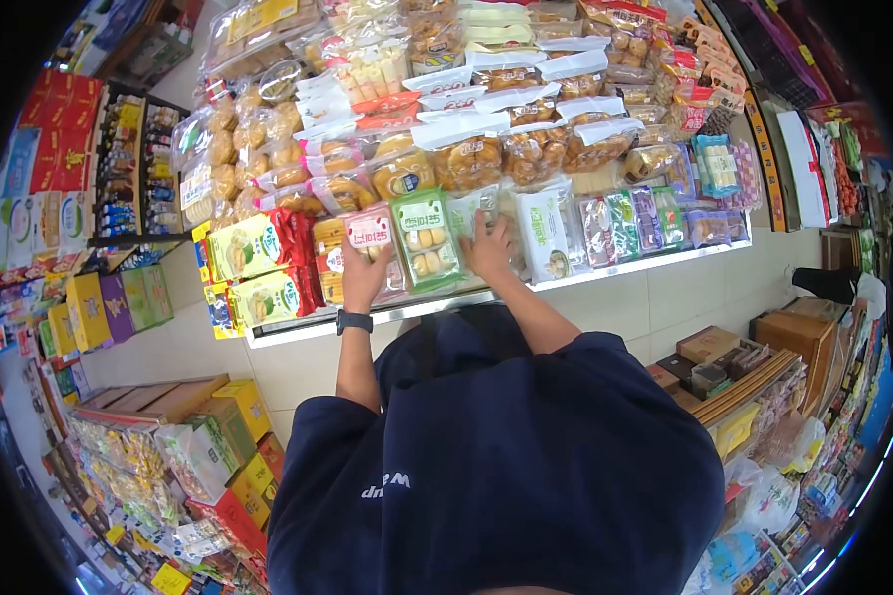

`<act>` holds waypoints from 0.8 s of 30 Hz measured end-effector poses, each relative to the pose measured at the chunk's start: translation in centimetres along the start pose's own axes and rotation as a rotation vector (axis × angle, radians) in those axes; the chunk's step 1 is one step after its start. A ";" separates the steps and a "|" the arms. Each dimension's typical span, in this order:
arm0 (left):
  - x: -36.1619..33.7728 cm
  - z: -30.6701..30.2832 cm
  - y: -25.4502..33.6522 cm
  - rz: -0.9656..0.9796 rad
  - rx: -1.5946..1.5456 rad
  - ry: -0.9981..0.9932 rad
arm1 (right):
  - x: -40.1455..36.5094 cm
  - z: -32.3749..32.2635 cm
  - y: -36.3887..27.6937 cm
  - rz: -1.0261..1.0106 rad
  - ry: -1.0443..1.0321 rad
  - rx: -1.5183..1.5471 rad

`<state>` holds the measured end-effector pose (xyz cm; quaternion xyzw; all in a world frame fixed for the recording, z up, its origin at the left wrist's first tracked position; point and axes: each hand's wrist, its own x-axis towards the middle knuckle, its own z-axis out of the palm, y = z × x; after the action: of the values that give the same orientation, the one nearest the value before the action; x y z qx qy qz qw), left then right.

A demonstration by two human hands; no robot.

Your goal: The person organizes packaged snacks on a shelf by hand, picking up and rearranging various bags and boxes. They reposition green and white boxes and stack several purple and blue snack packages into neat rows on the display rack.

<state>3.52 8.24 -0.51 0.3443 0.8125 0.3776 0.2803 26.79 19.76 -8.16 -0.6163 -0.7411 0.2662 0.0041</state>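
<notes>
You stood on the pale tiled floor (pixel 605 302) of a crowded shop, facing a broad display table (pixel 655 260) with a shiny metal near edge. Bagged breads (pixel 471 159) filled its middle, and large yellow-green packs (pixel 253 248) with red ends lay at its near left corner.

Along the near edge, left of the middle, was a green pack (pixel 427 238) of round pastries, between your two hands. A white pack (pixel 546 233) lay to the right of your right hand (pixel 491 248), whose spread fingers rested on a pale, clear-fronted pack (pixel 463 211). Your left hand (pixel 365 270) touched the pink pack (pixel 369 226) just left of the green one; whether its fingers were closed around it, you could not tell. A dark watch (pixel 354 321) sat on your left wrist.

These packs looked light, with slick, crinkly film over soft pastries that would probably dent under a squeeze. The pink and pale ones seemed best taken gently by both side edges, with little pressure on their middles.
</notes>
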 end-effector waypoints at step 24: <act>0.6 0.3 -1.7 -0.076 -0.128 -0.009 | -1.2 -11.2 5.6 0.134 0.200 -0.120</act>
<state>2.79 8.00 -2.19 0.2966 0.7979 0.4162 0.3195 35.98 23.59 -0.38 -0.6870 -0.7089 0.1583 0.0236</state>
